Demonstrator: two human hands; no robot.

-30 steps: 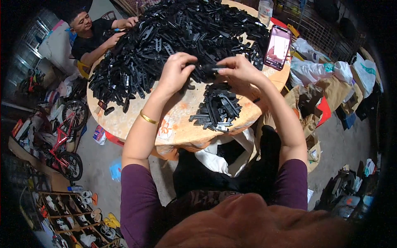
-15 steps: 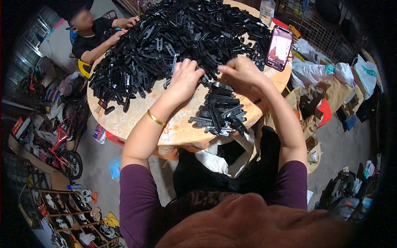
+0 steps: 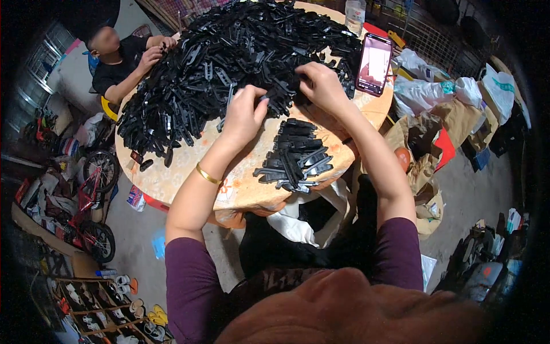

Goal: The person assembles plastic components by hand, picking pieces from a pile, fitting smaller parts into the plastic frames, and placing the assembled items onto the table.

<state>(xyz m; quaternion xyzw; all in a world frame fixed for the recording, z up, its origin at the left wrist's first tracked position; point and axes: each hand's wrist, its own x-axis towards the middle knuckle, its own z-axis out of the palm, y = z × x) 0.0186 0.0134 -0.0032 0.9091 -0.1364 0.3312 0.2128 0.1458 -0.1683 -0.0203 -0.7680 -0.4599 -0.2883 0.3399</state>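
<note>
A large heap of narrow black plastic pieces (image 3: 229, 63) covers the far part of a round table (image 3: 183, 166) with a patterned cloth. My left hand (image 3: 243, 114), a gold bangle on its wrist, is at the heap's near edge. Its fingers are curled, with a small dark piece (image 3: 263, 98) between thumb and forefinger. To the right, my right hand (image 3: 325, 86) reaches over the heap's edge, thumb and forefinger apart, the other fingers partly hidden. Nearer me lies a smaller stack of the same black pieces (image 3: 295, 155), roughly lined up at the table's front edge.
A phone (image 3: 374, 66) with its screen lit stands at the table's right, near a clear plastic bottle (image 3: 354, 17). Another person (image 3: 123, 63) handles pieces at the far left. Bags (image 3: 424, 92) crowd the right side; a red bicycle (image 3: 89, 200) and shoe rack (image 3: 97, 309) stand left.
The view has shifted slightly. My right hand has moved farther onto the heap, its thumb and forefinger spreading. My left hand has turned, its thumb side now showing with a dark piece.
</note>
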